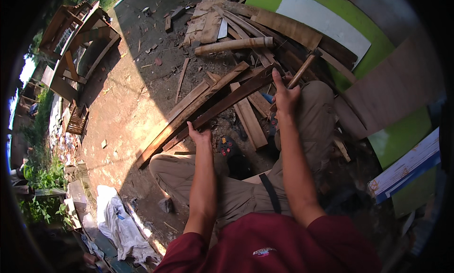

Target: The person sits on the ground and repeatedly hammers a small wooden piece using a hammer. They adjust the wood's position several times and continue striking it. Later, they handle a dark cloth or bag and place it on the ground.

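A long dark brown wooden plank (231, 99) slants across in front of my knees. My left hand (201, 136) is closed round its lower part, thumb on top. At the plank's upper right end is my right hand (286, 97), its thumb stretched against the plank. The same hand grips a round wooden handle (303, 70); a small dark head at its far end looks like a hammer's. Just beyond the dark plank lies a lighter plank (189, 107), partly in sunlight. A short pale board (249, 121) rests on the ground between my feet.
A heap of scrap boards (246, 24) lies ahead, with a round wooden pole (234, 45) on it. Green and white panels (326, 24) stand at the right. Broken wooden furniture (78, 46) is at the far left, a white sack (120, 223) at the lower left.
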The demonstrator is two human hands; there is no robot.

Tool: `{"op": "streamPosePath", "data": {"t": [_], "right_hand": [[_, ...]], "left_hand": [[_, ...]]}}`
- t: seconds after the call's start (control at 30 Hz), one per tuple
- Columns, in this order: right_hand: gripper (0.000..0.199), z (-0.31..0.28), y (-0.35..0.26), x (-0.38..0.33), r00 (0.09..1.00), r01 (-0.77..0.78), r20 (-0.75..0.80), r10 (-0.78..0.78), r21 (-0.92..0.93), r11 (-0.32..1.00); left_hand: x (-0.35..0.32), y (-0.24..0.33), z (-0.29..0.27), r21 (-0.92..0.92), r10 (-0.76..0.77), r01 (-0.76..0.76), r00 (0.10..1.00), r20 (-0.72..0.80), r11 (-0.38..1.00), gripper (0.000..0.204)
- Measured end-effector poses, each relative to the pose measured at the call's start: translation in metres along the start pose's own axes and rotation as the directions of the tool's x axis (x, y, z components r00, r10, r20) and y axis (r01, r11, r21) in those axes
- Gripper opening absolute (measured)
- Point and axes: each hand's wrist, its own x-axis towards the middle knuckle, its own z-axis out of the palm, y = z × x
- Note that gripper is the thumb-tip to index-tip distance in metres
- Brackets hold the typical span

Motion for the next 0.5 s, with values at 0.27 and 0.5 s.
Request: {"op": "streamPosePath", "data": {"t": [0.27, 0.5], "right_hand": [[0.069, -0.010, 0.088, 0.018, 0.868, -0.492, 0.051, 0.493, 0.210, 0.845], [0.051, -0.039, 0.172, 0.019, 0.631, -0.743, 0.045, 0.774, -0.251, 0.620]], "left_hand": [[-0.078, 0.088, 0.114, 0.401, 0.298, -0.427, 0.890, 0.345, 0.810, 0.062], [-0.130, 0.048, 0.168, 0.628, 0.482, -0.604, 0.788, 0.383, 0.490, 0.038]]}}
